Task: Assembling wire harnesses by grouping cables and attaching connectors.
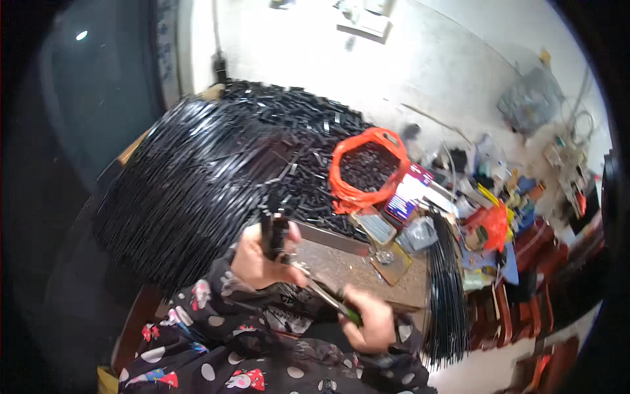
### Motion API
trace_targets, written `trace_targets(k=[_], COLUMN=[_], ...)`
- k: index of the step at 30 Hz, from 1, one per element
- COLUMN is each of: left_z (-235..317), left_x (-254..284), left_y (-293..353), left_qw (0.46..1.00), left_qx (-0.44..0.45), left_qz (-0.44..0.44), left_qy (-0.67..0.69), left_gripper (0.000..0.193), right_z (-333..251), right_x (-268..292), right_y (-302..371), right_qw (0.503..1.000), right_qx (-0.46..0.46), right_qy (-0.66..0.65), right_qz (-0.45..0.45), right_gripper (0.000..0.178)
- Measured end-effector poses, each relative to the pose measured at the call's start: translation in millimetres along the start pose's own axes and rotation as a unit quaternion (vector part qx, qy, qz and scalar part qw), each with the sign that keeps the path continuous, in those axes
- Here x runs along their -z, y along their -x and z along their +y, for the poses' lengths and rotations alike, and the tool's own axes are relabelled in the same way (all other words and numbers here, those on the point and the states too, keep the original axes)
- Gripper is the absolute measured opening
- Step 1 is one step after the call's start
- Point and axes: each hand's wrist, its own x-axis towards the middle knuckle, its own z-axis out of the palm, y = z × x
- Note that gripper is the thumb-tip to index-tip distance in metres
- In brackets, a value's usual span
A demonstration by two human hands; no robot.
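Note:
My left hand [254, 261] is closed around a small black part [274, 235], held upright above the table's front edge. Its exact kind is too blurred to make out. Lower and to the right, my right hand [373, 322] grips the dark green handle of a screwdriver [326, 295]. The metal shaft slants up and left to the fingers of my left hand, close to the black part. Whether the tip touches the part cannot be told. Behind both hands lies a heap of small black pieces [308, 167], with a large bundle of long black strips [177, 177] to its left.
An orange plastic bag [341, 187] of small dark pieces stands on the table [328, 262]. Beside it are a lit phone [403, 197], a shallow tray [375, 226] and an amber dish [394, 262]. More black strips [446, 295] hang over the right edge, near assorted clutter [489, 197].

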Motion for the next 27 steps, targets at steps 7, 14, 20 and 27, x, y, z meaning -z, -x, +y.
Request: trace_targets(k=[7,14,20,27], left_z=[10.9,6.8,1.4,14.2], left_x=[-9.8,2.2,-10.6,-5.4], left_y=[4.5,5.1,0.2,3.9], left_qw=[0.995,0.995,0.995,0.994], left_qx=[0.059,0.082,0.037,0.017], left_qz=[-0.077,-0.039,-0.092,-0.071], left_qy=[-0.012,0.039,-0.016,-0.081], left_gripper=[0.055,0.054,0.045,0.036], right_z=[5.4,0.1,-8.8,-1.5], right_x=[-37.4,-18.6,-37.7,-18.4], right_y=[27.5,1.9,31.1,16.4], right_qw=[0.724,0.993,0.797,0.726], right_qx=[-0.301,-0.038,-0.283,-0.297], right_qy=[-0.545,0.095,-0.495,-0.567], right_qz=[-0.297,0.054,-0.199,-0.252], right_gripper=[0.044,0.046,0.031,0.049])
